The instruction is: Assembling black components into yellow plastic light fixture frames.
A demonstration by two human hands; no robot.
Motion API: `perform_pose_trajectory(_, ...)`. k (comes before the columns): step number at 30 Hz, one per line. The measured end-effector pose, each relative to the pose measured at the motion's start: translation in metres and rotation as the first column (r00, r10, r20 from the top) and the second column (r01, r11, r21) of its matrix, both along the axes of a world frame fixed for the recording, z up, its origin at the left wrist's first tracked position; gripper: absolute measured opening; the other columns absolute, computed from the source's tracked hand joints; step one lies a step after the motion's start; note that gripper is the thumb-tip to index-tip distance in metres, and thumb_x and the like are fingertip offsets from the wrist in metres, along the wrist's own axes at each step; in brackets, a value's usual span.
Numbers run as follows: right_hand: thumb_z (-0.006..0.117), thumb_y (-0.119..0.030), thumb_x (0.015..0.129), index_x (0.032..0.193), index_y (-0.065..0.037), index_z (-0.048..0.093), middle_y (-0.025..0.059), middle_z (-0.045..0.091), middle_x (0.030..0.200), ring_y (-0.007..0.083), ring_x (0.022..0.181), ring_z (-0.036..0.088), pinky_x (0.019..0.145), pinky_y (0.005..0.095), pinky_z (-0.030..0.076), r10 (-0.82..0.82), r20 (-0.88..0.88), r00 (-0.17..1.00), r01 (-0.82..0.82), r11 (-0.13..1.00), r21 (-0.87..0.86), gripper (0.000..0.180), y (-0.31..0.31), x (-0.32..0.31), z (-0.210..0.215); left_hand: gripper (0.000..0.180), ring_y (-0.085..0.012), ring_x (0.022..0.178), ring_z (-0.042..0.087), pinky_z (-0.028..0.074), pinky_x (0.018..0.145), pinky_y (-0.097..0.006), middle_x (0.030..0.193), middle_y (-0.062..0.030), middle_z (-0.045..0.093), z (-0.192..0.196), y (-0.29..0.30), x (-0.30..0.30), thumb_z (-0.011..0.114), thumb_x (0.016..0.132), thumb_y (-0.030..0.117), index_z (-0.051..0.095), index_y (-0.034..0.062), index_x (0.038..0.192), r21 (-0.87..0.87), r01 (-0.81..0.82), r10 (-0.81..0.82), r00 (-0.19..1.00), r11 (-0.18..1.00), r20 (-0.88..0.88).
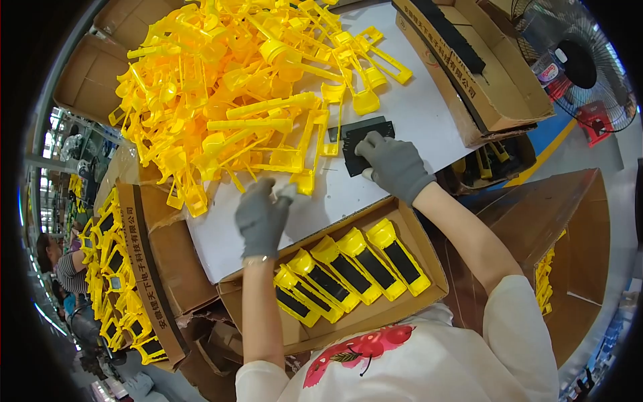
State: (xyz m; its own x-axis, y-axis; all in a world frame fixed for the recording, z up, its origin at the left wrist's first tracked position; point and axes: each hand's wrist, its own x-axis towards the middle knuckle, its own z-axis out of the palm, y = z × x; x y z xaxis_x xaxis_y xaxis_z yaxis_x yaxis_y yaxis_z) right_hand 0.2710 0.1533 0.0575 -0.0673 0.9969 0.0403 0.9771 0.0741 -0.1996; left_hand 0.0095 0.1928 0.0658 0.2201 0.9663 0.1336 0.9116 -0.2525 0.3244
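Right hand [395,164] flat on black pads [362,141]: peel single pad. Left hand [262,214] pinches small white scrap, beside yellow pile [234,87]; keep bench [415,107] tidy.

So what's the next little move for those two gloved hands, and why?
Probably the right hand lifts one black panel off the stack it rests on, while the left hand pulls a yellow frame from the pile's edge. The box below already holds frames fitted with such panels.

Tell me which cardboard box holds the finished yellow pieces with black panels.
The open box nearest the person's chest, below both hands; it holds a row of them.
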Motion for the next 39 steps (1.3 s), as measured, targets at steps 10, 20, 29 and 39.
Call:
perform_pose_trajectory(10, 0.070, -0.018, 0.078, 0.107, -0.011, 0.059, 0.0108, 0.063, 0.098, 0.0320, 0.088, 0.066, 0.074, 0.0419, 0.053, 0.190, -0.048, 0.981, -0.196, 0.960, -0.199, 0.031, 0.012, 0.003, 0.010, 0.018, -0.0223, 0.068, 0.063, 0.052, 0.061, -0.029, 0.087, -0.0128, 0.064, -0.043, 0.006, 0.017, 0.063, 0.085, 0.016, 0.056, 0.0013, 0.090, -0.326, 0.071, 0.224, 0.591, 0.943, 0.775)
perform_pose_trajectory(20, 0.070, -0.012, 0.081, 0.097, -0.004, 0.068, 0.0051, 0.065, 0.081, 0.0157, 0.060, 0.058, 0.059, 0.0261, 0.049, 0.043, -0.739, 0.673, 0.128, 0.977, 0.173, 0.018, -0.049, 0.003, 0.069, 0.037, -0.0085, 0.068, 0.054, 0.040, 0.050, -0.016, 0.102, -0.0107, 0.066, 0.015, -0.071, -0.036, 0.057, 0.088, 0.006, 0.055, -0.0037, 0.124, -0.643, 0.348, 0.646, 0.123, 0.683, 0.753)
perform_pose_trajectory(29, 0.063, -0.013, 0.090, 0.103, -0.004, 0.059, 0.0050, 0.068, 0.082, 0.0137, 0.073, 0.069, 0.059, 0.0240, 0.052, -0.208, -0.937, 0.279, -0.093, 0.966, -0.243, 0.017, -0.113, -0.044, 0.084, 0.027, -0.0176, 0.083, 0.067, 0.057, 0.074, -0.029, 0.099, -0.0097, 0.067, 0.044, -0.127, -0.020, 0.060, 0.090, 0.007, 0.062, -0.0029, 0.115, -0.557, 0.282, 0.493, 0.269, 0.781, 0.827)
perform_pose_trajectory(39, 0.066, -0.022, 0.089, 0.096, -0.007, 0.061, 0.0122, 0.068, 0.081, 0.0295, 0.072, 0.068, 0.064, 0.0332, 0.054, -0.021, -0.740, 0.673, -0.035, 0.998, -0.060, 0.017, -0.114, -0.055, 0.076, 0.030, -0.0185, 0.079, 0.068, 0.057, 0.062, -0.027, 0.096, -0.0103, 0.067, 0.046, -0.142, -0.019, 0.062, 0.086, 0.001, 0.064, -0.0035, 0.116, -0.584, 0.315, 0.534, 0.236, 0.748, 0.812)
